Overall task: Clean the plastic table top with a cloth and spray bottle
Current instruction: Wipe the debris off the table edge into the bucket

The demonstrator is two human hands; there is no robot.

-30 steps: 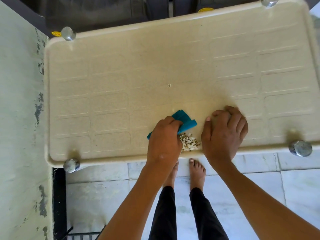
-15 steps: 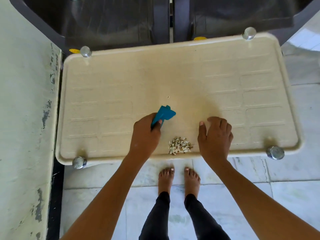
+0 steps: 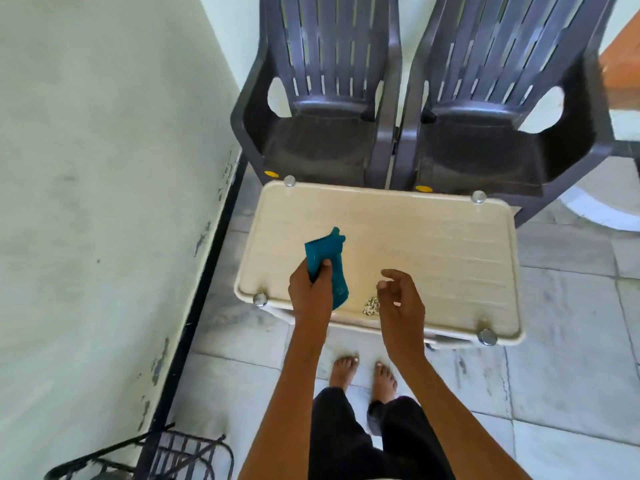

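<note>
While a person stands at the near long edge of a low beige plastic table top (image 3: 433, 244), seen from a head-worn camera looking down, both bare forearms reach out over it. The left hand (image 3: 310, 289) has its fingers and thumb curled round a teal cloth (image 3: 327, 258). One end of the cloth stands up past the fist, away from the person. The other end hangs beside the knuckles towards the table's near edge, so its long axis runs roughly near to far.

The right hand (image 3: 401, 296) hovers with its fingers loosely curled and apart, and nothing shows in them. A small pale pile of crumbs (image 3: 371, 305) lies on the table between the two hands. It is off to the right of the cloth grip, just beside the right hand's fingertips and close to the near rim.

The right hand is plainly the nearer one to the pile. I judge that clearing it means either cupping that hand at the rim or sweeping the cloth rightward and towards the person.

No spray bottle is in view. Beyond the grip, past the far edge, stand two dark plastic chairs (image 3: 322, 133) side by side. A pale wall (image 3: 104, 168) runs along the left.
</note>
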